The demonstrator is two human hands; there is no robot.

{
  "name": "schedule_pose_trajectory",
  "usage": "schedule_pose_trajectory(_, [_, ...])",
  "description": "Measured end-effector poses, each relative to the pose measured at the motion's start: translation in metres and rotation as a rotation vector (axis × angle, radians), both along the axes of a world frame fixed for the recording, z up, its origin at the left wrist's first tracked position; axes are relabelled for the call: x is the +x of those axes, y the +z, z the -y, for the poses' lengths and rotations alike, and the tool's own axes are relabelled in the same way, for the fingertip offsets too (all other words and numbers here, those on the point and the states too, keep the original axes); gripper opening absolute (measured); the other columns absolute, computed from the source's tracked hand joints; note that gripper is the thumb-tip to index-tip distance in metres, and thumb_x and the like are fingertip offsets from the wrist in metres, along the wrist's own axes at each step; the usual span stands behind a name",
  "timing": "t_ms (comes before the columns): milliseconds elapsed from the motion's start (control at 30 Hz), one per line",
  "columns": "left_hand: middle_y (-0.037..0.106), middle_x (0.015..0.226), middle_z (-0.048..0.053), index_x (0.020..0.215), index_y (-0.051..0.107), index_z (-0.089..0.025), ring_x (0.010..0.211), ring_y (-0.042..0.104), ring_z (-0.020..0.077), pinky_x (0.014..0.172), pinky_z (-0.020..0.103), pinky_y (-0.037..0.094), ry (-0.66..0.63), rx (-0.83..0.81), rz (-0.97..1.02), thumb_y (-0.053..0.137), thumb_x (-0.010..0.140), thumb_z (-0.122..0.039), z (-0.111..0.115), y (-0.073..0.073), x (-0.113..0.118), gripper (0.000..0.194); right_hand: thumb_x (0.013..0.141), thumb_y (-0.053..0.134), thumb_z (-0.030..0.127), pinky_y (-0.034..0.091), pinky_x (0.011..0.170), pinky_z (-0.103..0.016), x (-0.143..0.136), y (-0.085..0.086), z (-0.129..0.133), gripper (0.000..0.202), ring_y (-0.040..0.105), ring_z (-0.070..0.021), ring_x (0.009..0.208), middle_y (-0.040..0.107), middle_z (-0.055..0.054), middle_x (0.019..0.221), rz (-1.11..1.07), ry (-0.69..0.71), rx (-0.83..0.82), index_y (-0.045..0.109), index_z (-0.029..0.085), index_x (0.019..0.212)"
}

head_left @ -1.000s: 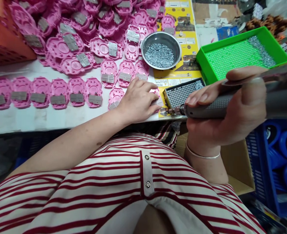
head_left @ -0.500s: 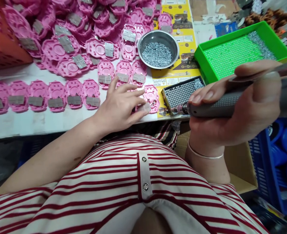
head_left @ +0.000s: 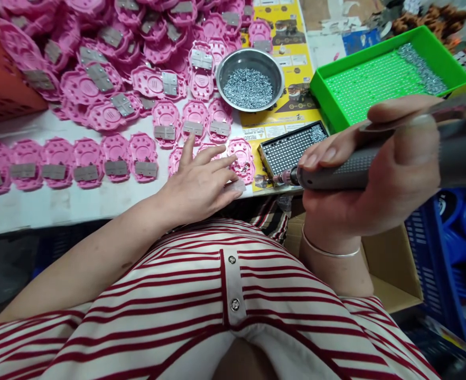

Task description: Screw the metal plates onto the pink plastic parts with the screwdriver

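Observation:
My left hand [head_left: 199, 184] is spread low over the front of the table, palm down. Between its thumb and forefinger is a small grey plate [head_left: 236, 186], partly hidden by the fingers. Right beside the fingertips lies a pink plastic casing [head_left: 241, 161] with small metal parts in it. More casings are partly covered by the hand. My right hand [head_left: 360, 169] is wrapped around a grey electric screwdriver [head_left: 338, 171]. Its bit points left, at the near left corner of a black perforated screw tray [head_left: 290, 150]; contact there is unclear.
Pink casings with grey plates stand in a row [head_left: 86, 163] at left and in a heap [head_left: 98, 79] behind. A metal bowl [head_left: 250, 87] of screws and a green tray [head_left: 371, 79] lie farther back. An orange basket [head_left: 7, 68] borders the left; a blue crate [head_left: 427, 264] stands right.
The grey plate and my left thumb have shifted slightly toward the table's front edge, off the pink casing. The screwdriver's bit remains by the black tray's corner. The whole view has shifted a little.

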State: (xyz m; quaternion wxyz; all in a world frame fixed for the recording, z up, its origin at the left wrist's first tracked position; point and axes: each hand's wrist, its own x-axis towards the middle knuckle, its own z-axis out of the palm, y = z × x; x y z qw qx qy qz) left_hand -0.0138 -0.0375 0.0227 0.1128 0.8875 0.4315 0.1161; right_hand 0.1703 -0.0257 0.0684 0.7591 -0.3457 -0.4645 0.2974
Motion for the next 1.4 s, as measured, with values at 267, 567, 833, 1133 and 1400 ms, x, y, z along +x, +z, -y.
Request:
schedule_pose_trajectory(267, [0.073, 0.113, 0.007, 0.100, 0.071, -0.022, 0.120, 0.058, 0.0300, 0.120, 0.065, 0.013, 0.087, -0.010, -0.008, 0.047, 0.098, -0.040, -0.007, 0.007, -0.007, 0.030, 0.083, 0.071, 0.045, 0.039, 0.042, -0.030, 0.001, 0.005, 0.002, 0.024, 0.047, -0.0096, 0.040, 0.051, 0.009, 0.051, -0.004, 0.001, -0.041, 0.063, 0.024, 0.079])
schedule_pose_trajectory(567, [0.073, 0.087, 0.006, 0.098, 0.073, -0.020, 0.091, 0.062, 0.0244, 0.108, 0.051, 0.038, -0.124, 0.012, -0.069, 0.047, 0.098, -0.038, 0.008, 0.020, 0.002, 0.032, 0.089, 0.054, 0.019, 0.041, 0.044, -0.024, 0.006, 0.016, 0.009, 0.014, 0.051, -0.0073, 0.045, 0.056, 0.009, 0.054, 0.015, -0.094, -0.063, 0.061, 0.024, 0.078])
schedule_pose_trajectory(833, [0.067, 0.079, 0.006, 0.084, 0.073, -0.019, 0.083, 0.059, 0.0235, 0.108, 0.054, 0.042, -0.181, 0.265, -0.230, 0.053, 0.096, -0.030, 0.019, 0.000, 0.011, 0.026, 0.085, 0.062, 0.031, 0.037, 0.042, -0.024, 0.009, 0.011, 0.012, 0.013, 0.048, -0.0061, 0.044, 0.050, 0.008, 0.053, 0.073, -0.157, 0.031, 0.069, 0.023, 0.078])
schedule_pose_trajectory(1133, [0.066, 0.080, 0.000, 0.092, 0.073, -0.025, 0.085, 0.059, 0.0186, 0.117, 0.047, 0.034, -0.098, 0.378, -0.335, 0.041, 0.100, -0.022, 0.019, -0.006, 0.002, 0.033, 0.082, 0.065, 0.026, 0.050, 0.051, -0.024, 0.018, 0.009, 0.016, 0.007, 0.055, -0.0048, 0.055, 0.066, 0.010, 0.085, 0.087, -0.243, 0.010, 0.072, 0.028, 0.083])
schedule_pose_trajectory(1400, [0.070, 0.087, 0.000, 0.089, 0.071, -0.026, 0.092, 0.059, 0.0207, 0.116, 0.051, 0.033, -0.051, 0.367, -0.272, 0.046, 0.098, -0.025, 0.017, -0.009, -0.006, 0.027, 0.086, 0.062, 0.027, 0.043, 0.049, -0.023, 0.024, 0.013, 0.017, 0.015, 0.054, -0.0050, 0.052, 0.054, 0.008, 0.066, 0.125, -0.223, -0.009, 0.075, 0.028, 0.079])
